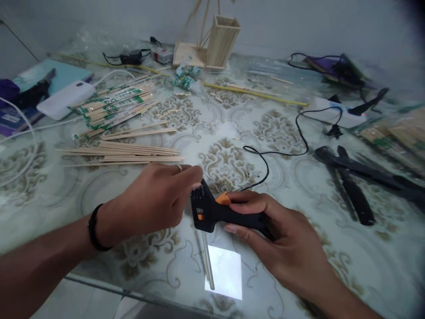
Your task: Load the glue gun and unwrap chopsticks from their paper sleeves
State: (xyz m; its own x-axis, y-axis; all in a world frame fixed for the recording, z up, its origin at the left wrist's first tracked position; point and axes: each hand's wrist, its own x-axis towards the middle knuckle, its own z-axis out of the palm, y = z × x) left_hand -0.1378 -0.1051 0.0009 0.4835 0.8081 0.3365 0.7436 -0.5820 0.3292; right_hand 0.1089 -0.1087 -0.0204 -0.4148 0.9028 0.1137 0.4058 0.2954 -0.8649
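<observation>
My right hand (282, 239) is wrapped around the handle of a black hot glue gun (207, 212) with an orange trigger (223, 198). A translucent glue stick (208, 261) sticks out of the gun's back end, toward the table's front edge. My left hand (166, 195) is closed, with thumb and fingers pinched at the nozzle end of the gun. Whatever lies between those fingertips is hidden. Just beyond my left hand, a loose bunch of thin wooden sticks (139, 153) lies on the patterned tabletop (186, 270).
Packaged sticks (116, 104) and a white power bank (66, 101) lie at left. Behind stands a stick-built box (223, 42) on a wooden base. The black cord (292, 153) runs toward a white power strip (335, 113). Black-handled cutters (355, 177) lie at right.
</observation>
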